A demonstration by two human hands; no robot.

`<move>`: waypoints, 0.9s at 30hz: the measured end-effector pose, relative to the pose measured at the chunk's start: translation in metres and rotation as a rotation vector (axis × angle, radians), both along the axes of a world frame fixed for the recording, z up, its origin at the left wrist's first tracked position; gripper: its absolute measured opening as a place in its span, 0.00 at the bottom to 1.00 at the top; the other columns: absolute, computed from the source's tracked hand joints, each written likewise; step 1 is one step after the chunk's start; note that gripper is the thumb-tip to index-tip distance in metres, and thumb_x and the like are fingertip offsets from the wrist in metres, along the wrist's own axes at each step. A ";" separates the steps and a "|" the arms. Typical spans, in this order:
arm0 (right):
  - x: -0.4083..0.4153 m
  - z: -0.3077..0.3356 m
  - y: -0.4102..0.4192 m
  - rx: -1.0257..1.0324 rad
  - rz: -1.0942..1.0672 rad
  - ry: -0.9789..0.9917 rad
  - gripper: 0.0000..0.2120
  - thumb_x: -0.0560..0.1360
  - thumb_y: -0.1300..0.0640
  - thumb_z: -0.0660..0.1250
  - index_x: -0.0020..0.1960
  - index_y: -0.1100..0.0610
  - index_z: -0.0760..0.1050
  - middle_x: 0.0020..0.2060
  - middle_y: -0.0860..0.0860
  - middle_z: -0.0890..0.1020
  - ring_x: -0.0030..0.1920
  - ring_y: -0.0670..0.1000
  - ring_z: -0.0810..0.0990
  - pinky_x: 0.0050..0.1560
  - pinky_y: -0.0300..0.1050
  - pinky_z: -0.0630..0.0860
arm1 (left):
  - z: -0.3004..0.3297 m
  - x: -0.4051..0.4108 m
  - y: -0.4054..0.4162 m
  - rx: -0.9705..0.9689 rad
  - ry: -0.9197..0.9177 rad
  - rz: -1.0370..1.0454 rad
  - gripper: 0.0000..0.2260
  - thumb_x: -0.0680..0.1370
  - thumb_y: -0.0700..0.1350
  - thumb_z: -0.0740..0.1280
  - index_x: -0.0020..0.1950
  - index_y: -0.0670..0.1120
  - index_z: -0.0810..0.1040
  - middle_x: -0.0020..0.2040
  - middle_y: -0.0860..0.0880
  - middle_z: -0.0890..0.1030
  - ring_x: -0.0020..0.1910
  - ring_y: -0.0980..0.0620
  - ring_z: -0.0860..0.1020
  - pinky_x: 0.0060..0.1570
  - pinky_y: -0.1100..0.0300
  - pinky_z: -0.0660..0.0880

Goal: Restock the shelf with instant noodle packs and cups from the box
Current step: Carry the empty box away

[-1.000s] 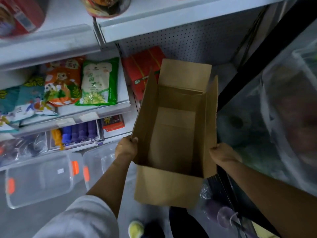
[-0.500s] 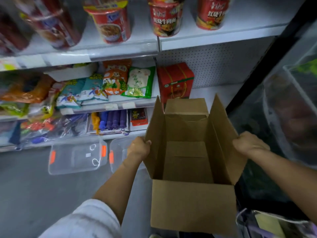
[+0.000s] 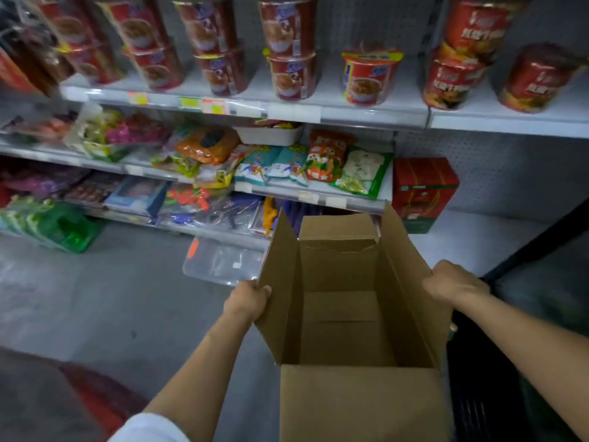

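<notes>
Gripping the empty box (image 3: pixel 344 314) by its side flaps, left hand (image 3: pixel 247 299) and right hand (image 3: pixel 454 283) hold it below the stocked shelf (image 3: pixel 350 114); flimsy flaps could buckle, dropping it.

Dim, soft, even light; motion blur throughout; wide-angle bending at the edges.

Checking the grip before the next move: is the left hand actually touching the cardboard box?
Touching. The head view shows the left hand with fingers curled over the edge of the cardboard box left flap, no gap visible.
</notes>
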State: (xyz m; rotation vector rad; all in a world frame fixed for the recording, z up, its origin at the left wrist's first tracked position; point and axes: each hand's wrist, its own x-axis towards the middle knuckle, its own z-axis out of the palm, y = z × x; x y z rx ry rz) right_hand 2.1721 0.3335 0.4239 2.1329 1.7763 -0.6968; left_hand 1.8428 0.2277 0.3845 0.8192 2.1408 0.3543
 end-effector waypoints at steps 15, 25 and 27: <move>-0.295 0.017 0.029 0.117 0.547 0.091 0.08 0.75 0.53 0.58 0.38 0.53 0.67 0.37 0.52 0.73 0.41 0.56 0.76 0.40 0.46 0.69 | 0.045 -0.198 -0.111 -0.050 0.212 0.465 0.15 0.82 0.51 0.60 0.61 0.43 0.77 0.51 0.46 0.79 0.56 0.43 0.79 0.57 0.54 0.73; -0.504 0.025 0.092 0.067 0.802 0.215 0.13 0.76 0.54 0.58 0.33 0.53 0.61 0.32 0.51 0.68 0.38 0.55 0.72 0.35 0.45 0.65 | 0.045 -0.340 -0.106 -0.085 0.242 0.761 0.16 0.81 0.55 0.61 0.59 0.47 0.79 0.53 0.45 0.82 0.51 0.43 0.80 0.52 0.55 0.76; -0.548 0.027 0.109 0.042 0.834 0.231 0.12 0.76 0.55 0.59 0.35 0.56 0.66 0.36 0.54 0.73 0.41 0.56 0.76 0.38 0.45 0.68 | 0.046 -0.370 -0.099 -0.094 0.240 0.817 0.15 0.81 0.55 0.61 0.59 0.48 0.79 0.52 0.46 0.82 0.49 0.44 0.80 0.50 0.55 0.76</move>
